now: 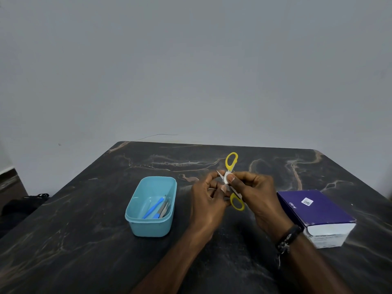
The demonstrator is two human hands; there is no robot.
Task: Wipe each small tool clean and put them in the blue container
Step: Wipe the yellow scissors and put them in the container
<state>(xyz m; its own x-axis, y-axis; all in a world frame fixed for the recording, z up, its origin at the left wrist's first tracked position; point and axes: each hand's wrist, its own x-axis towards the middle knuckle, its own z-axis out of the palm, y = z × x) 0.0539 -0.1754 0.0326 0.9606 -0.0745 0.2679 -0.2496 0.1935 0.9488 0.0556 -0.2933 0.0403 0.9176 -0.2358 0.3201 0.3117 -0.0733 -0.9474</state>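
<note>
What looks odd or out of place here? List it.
Nothing stands out. The box sits skewed near the table's right edge. Both hands wipe the opened scissors; other tools lie in the container.

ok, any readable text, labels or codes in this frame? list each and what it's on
"BD": white letters on the top of the purple box, seen rotated.
White sticker on the box top: a printed code, too small to read.
Box's white front face: lines of print, blurred, unreadable.
Blue container, yellow-handled scissors, white wipe: no text visible.
</note>
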